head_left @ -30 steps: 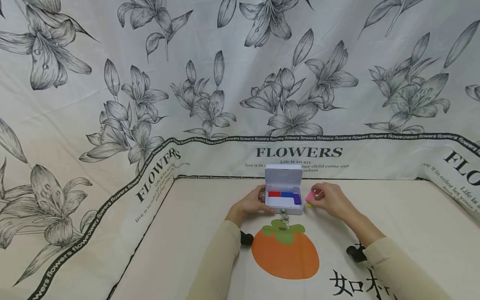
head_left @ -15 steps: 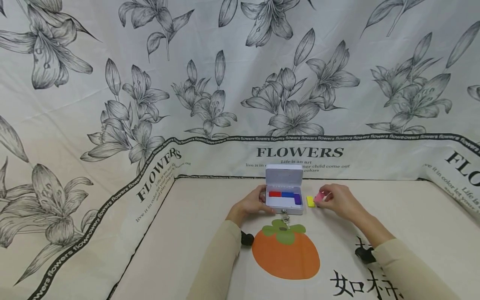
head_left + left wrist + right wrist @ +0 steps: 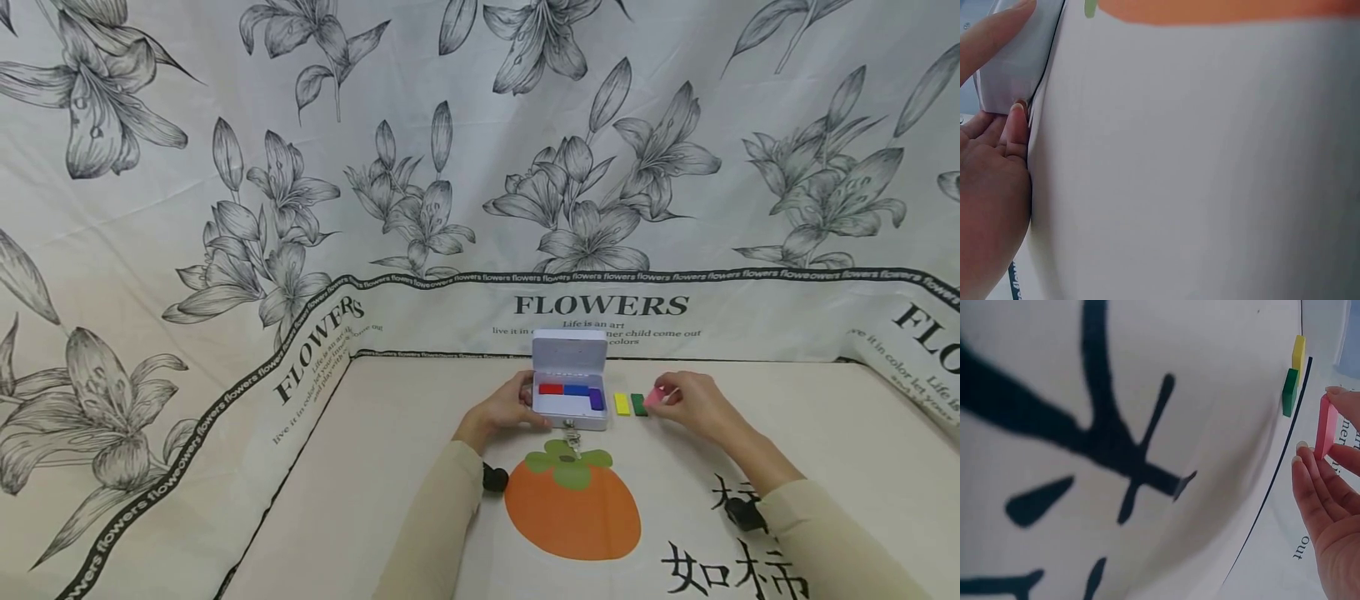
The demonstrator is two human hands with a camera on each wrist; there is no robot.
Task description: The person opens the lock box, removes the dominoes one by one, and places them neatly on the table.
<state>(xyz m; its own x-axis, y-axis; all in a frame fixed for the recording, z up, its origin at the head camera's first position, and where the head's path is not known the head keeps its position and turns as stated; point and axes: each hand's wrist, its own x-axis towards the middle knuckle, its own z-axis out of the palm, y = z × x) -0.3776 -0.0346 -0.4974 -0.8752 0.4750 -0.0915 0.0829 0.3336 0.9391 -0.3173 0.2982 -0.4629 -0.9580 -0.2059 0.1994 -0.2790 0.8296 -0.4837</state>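
Observation:
A white box (image 3: 569, 422) with its lid raised stands near the far edge of the table, holding a red block (image 3: 551, 389), a blue block (image 3: 576, 390) and a purple block (image 3: 596, 399). My left hand (image 3: 504, 406) grips the box by its left side, thumb along the front; the left wrist view shows the fingers at its corner. Between thumb and fingertips, my right hand (image 3: 693, 405) pinches a flat pink block (image 3: 1325, 427). On the table between box and right hand lie a yellow block (image 3: 622, 404) and a green block (image 3: 639, 405), side by side.
A small metal catch or key bunch (image 3: 571, 435) hangs at the box's front. The tablecloth bears a printed orange persimmon (image 3: 572, 510) and black characters. Behind the box rises a flower-print curtain (image 3: 420, 317).
My right hand has moved to the right, away from the box, still pinching the pink block. The yellow and then the green block have come into view. The left hand stays on the box.

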